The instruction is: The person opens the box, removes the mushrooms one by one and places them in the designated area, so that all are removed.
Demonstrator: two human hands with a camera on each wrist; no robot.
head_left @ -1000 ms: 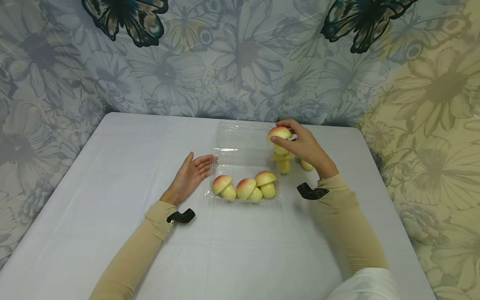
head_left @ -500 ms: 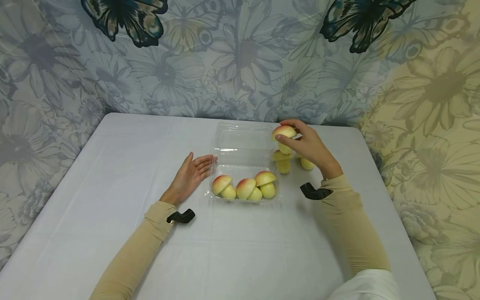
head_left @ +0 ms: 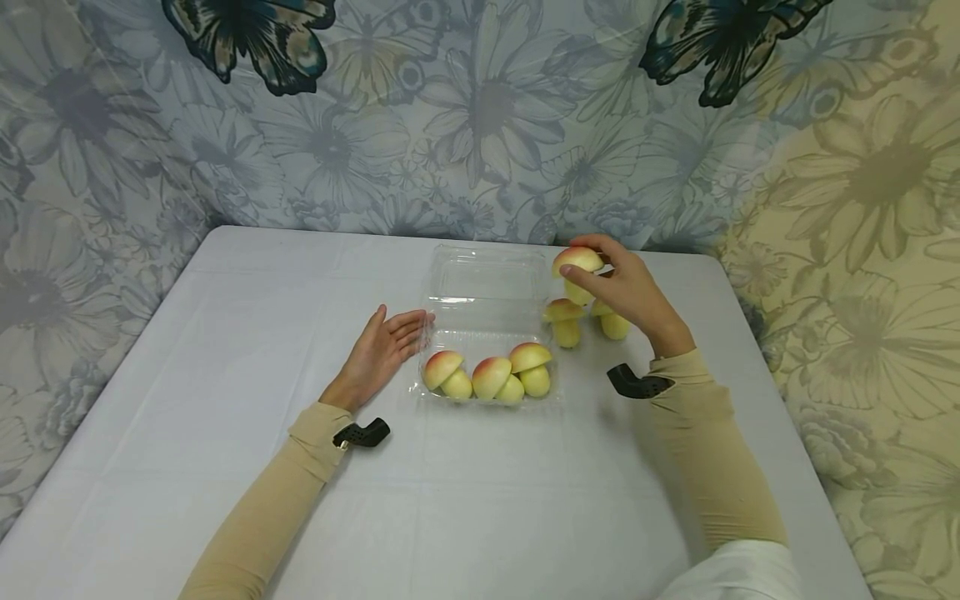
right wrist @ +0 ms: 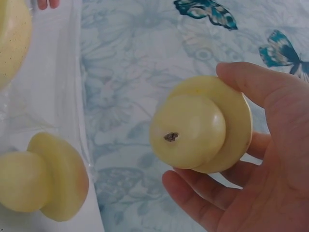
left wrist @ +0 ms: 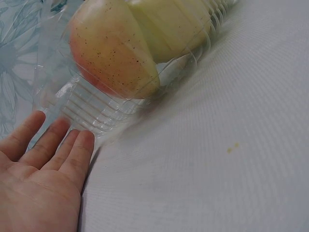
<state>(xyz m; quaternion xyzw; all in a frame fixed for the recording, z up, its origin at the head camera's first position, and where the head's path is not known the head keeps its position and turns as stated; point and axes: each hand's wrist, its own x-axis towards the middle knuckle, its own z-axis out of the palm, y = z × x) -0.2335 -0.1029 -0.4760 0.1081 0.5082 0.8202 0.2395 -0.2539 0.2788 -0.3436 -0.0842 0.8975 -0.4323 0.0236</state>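
White table (head_left: 300, 292). Clear plastic clamshell (head_left: 487, 343), lid (head_left: 487, 273) folded back. Left hand (head_left: 378, 357): fingers extended, at clamshell's left side. Right hand (head_left: 630, 290): grasping one yellow mushroom (right wrist: 200, 126) by its cap (head_left: 576, 261), beyond two loose mushrooms (head_left: 566, 330); three more mushrooms (head_left: 491, 377) inside clamshell. Pinch lightly; keep stem (right wrist: 186, 126) clear of neighbours.

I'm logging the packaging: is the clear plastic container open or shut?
Open: its lid is folded back beyond the base, and the three mushroom-shaped pieces in the base show uncovered.
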